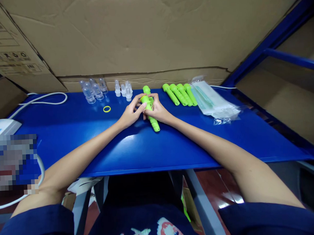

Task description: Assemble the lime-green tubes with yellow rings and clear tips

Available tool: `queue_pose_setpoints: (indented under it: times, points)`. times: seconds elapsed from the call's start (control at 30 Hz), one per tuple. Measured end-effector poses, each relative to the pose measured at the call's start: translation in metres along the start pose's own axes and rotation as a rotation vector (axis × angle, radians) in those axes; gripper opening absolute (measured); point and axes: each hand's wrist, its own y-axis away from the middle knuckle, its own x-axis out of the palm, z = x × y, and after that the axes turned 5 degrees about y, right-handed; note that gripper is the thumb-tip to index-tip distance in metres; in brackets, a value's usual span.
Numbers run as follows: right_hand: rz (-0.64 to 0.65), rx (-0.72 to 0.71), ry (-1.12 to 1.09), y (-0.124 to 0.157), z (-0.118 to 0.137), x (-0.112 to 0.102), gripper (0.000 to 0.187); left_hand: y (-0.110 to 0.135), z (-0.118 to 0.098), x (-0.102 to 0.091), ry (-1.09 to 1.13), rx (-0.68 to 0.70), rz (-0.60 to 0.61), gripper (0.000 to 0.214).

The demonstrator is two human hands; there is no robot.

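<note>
A lime-green plastic tube-shaped part [154,124] lies on the blue table [69,135], its far end pointing away from me. My right hand [158,110] is wrapped round its middle from the right. My left hand [130,113] comes in from the left, its fingers pinching the same green part near the top. A small yellow ring [107,109] lies on the table to the left of my left hand.
Clear plastic caps [92,89] and smaller white-clear pieces [123,88] stand at the back. Several more green parts [180,93] lie right of my hands, beside a clear plastic bag [213,103]. White cable [45,98] and a white device [2,127] sit left. Cardboard boxes [143,35] wall the back.
</note>
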Motion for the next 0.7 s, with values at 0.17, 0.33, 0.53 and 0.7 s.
queue_pose_setpoints:
  times: [0.17, 0.33, 0.53, 0.7]
  points:
    - [-0.012, 0.031, 0.008, 0.0008, 0.0016, 0.0004, 0.057, 0.0002, -0.0012, -0.0006, 0.002, -0.025, 0.019, 0.052]
    - [-0.013, 0.071, 0.016, 0.0019, 0.0065, 0.0017, 0.056, -0.0004, 0.0008, -0.0023, -0.032, -0.056, 0.003, 0.047]
    - [-0.035, 0.084, 0.01, 0.0013, 0.0043, 0.0028, 0.06, 0.0031, -0.002, -0.0017, -0.109, -0.058, 0.044, 0.055]
    - [-0.039, 0.071, 0.002, 0.0016, 0.003, 0.0029, 0.064, 0.007, -0.0043, 0.0012, -0.25, 0.018, 0.07, 0.066]
